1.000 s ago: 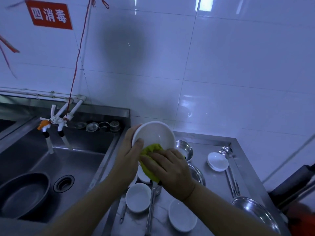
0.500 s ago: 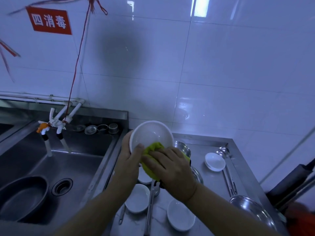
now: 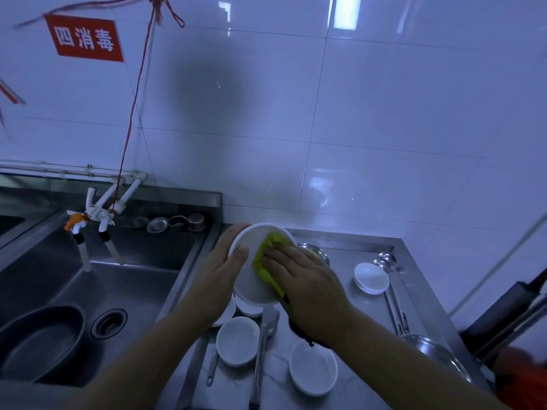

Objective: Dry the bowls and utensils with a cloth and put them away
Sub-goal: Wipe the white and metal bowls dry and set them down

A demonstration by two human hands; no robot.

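My left hand [image 3: 220, 270] grips the rim of a white bowl [image 3: 251, 279], tilted on edge above the steel counter [image 3: 349, 327]. My right hand [image 3: 299, 279] presses a yellow cloth [image 3: 265, 260] into the bowl with straight fingers. Below lie small white dishes [image 3: 236, 340] [image 3: 312, 366], and another white dish [image 3: 370, 278] sits to the right. Long metal ladles [image 3: 393, 294] lie at the right, and metal utensils [image 3: 262, 350] lie between the dishes. A steel bowl [image 3: 318, 253] shows behind my right hand.
A steel sink [image 3: 118, 288] lies to the left with a dark pan [image 3: 38, 341], a drain [image 3: 108, 322] and taps [image 3: 91, 220]. A steel plate [image 3: 438, 353] sits at the counter's right front. White tiled wall stands behind.
My right hand has slid the cloth further up inside the bowl, and the bowl has tilted more onto its edge. The view has shifted slightly.
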